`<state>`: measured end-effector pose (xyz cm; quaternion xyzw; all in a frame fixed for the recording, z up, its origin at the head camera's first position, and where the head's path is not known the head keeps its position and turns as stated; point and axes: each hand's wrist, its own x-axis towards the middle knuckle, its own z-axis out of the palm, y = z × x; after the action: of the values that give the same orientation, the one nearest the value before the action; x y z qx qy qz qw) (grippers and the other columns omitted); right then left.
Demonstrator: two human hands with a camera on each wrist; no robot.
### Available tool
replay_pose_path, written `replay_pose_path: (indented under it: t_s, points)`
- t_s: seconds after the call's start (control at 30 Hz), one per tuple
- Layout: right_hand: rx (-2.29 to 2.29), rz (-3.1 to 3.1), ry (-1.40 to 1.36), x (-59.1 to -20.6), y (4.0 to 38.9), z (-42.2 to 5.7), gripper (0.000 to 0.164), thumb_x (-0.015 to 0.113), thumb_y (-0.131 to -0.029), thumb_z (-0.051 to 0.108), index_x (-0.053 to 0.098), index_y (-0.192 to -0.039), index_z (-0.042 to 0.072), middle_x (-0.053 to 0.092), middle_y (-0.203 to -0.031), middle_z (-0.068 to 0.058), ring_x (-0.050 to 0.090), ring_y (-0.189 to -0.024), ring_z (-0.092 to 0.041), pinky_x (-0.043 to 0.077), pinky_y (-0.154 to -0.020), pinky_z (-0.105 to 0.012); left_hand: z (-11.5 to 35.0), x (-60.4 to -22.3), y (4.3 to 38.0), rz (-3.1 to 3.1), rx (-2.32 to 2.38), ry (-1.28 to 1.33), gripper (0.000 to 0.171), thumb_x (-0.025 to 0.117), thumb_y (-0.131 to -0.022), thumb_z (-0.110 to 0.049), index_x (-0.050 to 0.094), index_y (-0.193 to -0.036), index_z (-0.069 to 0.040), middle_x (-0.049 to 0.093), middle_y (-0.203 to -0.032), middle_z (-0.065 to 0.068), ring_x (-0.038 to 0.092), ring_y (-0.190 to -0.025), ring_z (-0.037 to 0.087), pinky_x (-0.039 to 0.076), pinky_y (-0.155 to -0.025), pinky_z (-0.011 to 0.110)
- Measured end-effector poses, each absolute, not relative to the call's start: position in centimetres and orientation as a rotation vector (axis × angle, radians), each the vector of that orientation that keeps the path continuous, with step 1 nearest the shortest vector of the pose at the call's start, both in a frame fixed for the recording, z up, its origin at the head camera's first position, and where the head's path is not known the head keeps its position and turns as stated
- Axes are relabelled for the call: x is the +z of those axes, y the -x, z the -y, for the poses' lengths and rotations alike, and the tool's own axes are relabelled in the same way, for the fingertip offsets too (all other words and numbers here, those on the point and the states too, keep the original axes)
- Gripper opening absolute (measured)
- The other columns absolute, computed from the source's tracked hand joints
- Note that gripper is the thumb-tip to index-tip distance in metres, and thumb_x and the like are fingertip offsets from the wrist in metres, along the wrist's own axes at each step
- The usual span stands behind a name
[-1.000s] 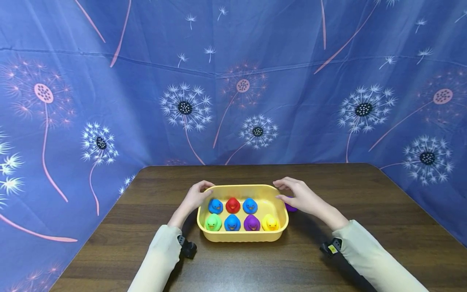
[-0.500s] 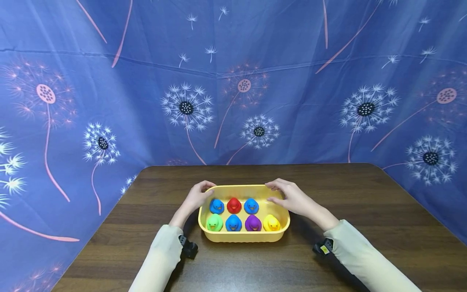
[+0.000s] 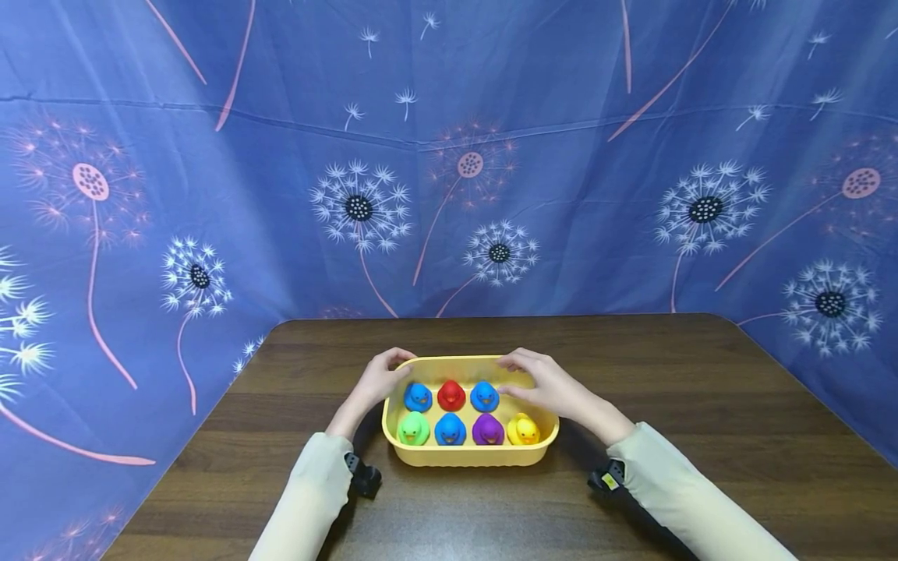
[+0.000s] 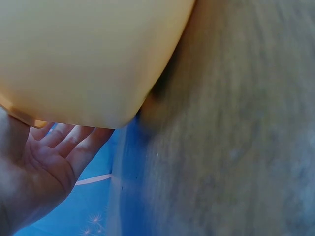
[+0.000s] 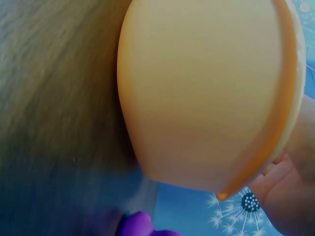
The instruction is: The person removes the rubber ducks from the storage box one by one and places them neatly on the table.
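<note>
A yellow plastic basin (image 3: 468, 456) stands on the table with several rubber ducks in it. At the back are a blue duck (image 3: 418, 397), a red duck (image 3: 451, 396) and a second blue duck (image 3: 485, 396). The front row has a green duck (image 3: 414, 429), a blue duck (image 3: 450, 430), a purple duck (image 3: 488, 430) and a yellow duck (image 3: 523, 429). My left hand (image 3: 379, 379) grips the basin's left end, thumb over the rim. Over its back right part hovers my right hand (image 3: 547, 383), thumb and fingers apart, nothing visible between them.
Another purple duck (image 5: 140, 225) lies outside the basin in the right wrist view; in the head view my right arm seems to hide it. The brown wooden table (image 3: 666, 366) ends at a blue dandelion-print cloth (image 3: 589, 202).
My right hand has moved left, from the basin's right end to over its inside. The outside purple duck, visible before, is out of sight in the head view. My left hand stays put.
</note>
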<state>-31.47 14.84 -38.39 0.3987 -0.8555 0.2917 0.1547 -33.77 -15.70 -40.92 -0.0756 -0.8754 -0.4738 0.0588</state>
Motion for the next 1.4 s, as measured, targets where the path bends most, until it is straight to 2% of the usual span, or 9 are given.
replay_pose_path:
  t_s: [0.27, 0.63, 0.9, 1.4]
  points:
    - [0.875, 2.470, -1.185, -38.7, 31.4, -13.9, 0.039, 0.074, -0.079, 0.018, 0.063, -0.112, -0.001, 0.065, -0.102, -0.014, 0.062, -0.094, -0.029, 0.052, -0.083, -0.040, 15.7, -41.1, 33.8, 2.644, -1.432, 0.237, 0.016, 0.060, -0.089, -0.007, 0.065, -0.104, -0.005, 0.067, -0.098, 0.010, 0.057, -0.110, 0.032, 0.041, -0.096, 0.048]
    - [0.751, 2.513, -1.219, -39.3, 31.7, -12.8, 0.035, 0.072, -0.082, 0.021, 0.065, -0.110, 0.003, 0.066, -0.105, -0.009, 0.062, -0.094, -0.022, 0.051, -0.085, -0.035, 15.6, -41.1, 33.8, 2.641, -1.428, 0.225, 0.016, 0.060, -0.089, -0.008, 0.065, -0.104, -0.005, 0.067, -0.099, 0.009, 0.057, -0.109, 0.031, 0.042, -0.095, 0.047]
    - [0.779, 2.609, -1.192, -39.3, 31.6, -12.3, 0.039, 0.073, -0.081, 0.023, 0.064, -0.113, 0.003, 0.066, -0.107, -0.009, 0.061, -0.094, -0.020, 0.051, -0.084, -0.032, 15.6, -41.0, 33.7, 2.651, -1.429, 0.213, 0.017, 0.060, -0.089, -0.008, 0.065, -0.105, -0.006, 0.067, -0.099, 0.009, 0.057, -0.108, 0.030, 0.043, -0.095, 0.046]
    - [0.714, 2.703, -1.155, -39.7, 31.6, -12.2, 0.043, 0.076, -0.078, 0.021, 0.063, -0.114, 0.001, 0.065, -0.108, -0.009, 0.063, -0.094, -0.024, 0.052, -0.084, -0.035, 15.7, -41.2, 33.8, 2.628, -1.469, 0.229, 0.017, 0.060, -0.089, -0.007, 0.065, -0.105, -0.005, 0.067, -0.101, 0.011, 0.058, -0.108, 0.029, 0.043, -0.094, 0.045]
